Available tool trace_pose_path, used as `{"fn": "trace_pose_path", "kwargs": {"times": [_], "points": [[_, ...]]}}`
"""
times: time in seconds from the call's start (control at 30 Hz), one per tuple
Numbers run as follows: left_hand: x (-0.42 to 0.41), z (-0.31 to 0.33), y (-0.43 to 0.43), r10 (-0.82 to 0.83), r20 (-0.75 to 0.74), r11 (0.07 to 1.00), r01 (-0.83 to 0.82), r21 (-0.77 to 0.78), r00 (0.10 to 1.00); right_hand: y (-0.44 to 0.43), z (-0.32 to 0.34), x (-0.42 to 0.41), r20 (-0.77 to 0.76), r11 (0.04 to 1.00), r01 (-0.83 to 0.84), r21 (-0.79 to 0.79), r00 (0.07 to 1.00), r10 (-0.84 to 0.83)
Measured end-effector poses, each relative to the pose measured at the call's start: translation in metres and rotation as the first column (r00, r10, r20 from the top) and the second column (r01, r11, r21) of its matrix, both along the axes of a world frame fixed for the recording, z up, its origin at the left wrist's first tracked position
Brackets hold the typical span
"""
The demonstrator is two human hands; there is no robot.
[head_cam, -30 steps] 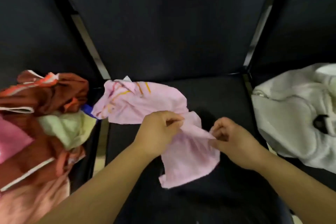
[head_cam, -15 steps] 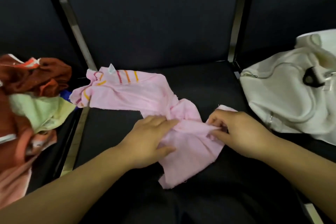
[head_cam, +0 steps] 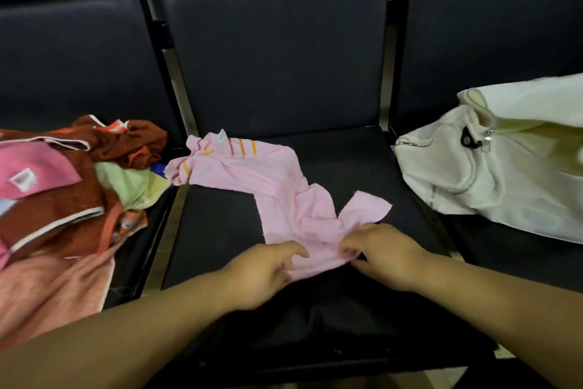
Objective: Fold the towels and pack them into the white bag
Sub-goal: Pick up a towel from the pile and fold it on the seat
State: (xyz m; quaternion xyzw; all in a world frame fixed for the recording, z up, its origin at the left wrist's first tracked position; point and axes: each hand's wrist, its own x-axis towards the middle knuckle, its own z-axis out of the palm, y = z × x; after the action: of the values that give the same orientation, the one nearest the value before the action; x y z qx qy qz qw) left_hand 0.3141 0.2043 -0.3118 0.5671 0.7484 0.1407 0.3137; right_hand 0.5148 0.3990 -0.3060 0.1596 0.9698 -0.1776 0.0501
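Directly below the head camera runs a row of dark blue padded seats (head_cam: 271,73), three in view. On the middle seat lies a pale pink towel (head_cam: 271,180) of thin terry cloth, crumpled and unfolded, with short orange and red stripes and a small white tag at its far left end. That striped end reaches the gap beside the left seat. From there the towel runs diagonally toward the person, and one loose corner sticks out to the right.

The left hand (head_cam: 262,272) has its fingers curled onto the towel's near edge, pinching the cloth. The right hand (head_cam: 381,253), just beside it, pinches the same edge between curled fingers and thumb. Both bare forearms reach in from the bottom of the view, over black fabric (head_cam: 331,325) at the seat's front.

On the right seat rests a white bag (head_cam: 492,174) of soft fabric with zips, slumped, its yellowish lining showing at the open top. It sits well apart from the pink towel.

On the left seat sits a heap of unfolded towels (head_cam: 63,199) in rust brown with white trim, bright pink, light green and salmon.
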Motion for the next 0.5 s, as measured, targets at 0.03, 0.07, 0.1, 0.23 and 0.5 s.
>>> {"fn": "trace_pose_path", "kwargs": {"times": [0.03, 0.07, 0.1, 0.23, 0.5], "points": [[-0.008, 0.006, -0.005, 0.014, 0.043, 1.000, -0.013, -0.026, 0.999, -0.005, 0.001, -0.002, -0.016, 1.000, -0.021, 0.003, 1.000, 0.021], [-0.016, 0.012, -0.010, 0.022, 0.076, 0.998, -0.017, -0.058, 0.997, -0.011, 0.001, -0.003, -0.019, 0.999, -0.034, -0.020, 0.999, 0.033], [-0.024, 0.018, -0.016, 0.018, 0.095, 0.996, -0.009, -0.094, 0.995, -0.016, 0.003, -0.004, -0.014, 0.997, -0.040, -0.063, 0.999, 0.039], [-0.045, 0.030, -0.044, 0.082, 0.166, 0.976, -0.046, -0.212, 0.983, -0.033, -0.001, -0.007, -0.084, 0.983, -0.141, -0.116, 0.988, 0.132], [-0.066, 0.036, -0.062, 0.397, 0.482, 0.891, -0.201, -0.407, 0.781, -0.030, 0.017, -0.009, -0.010, 0.840, 0.047, -0.540, 0.998, -0.062]]}}
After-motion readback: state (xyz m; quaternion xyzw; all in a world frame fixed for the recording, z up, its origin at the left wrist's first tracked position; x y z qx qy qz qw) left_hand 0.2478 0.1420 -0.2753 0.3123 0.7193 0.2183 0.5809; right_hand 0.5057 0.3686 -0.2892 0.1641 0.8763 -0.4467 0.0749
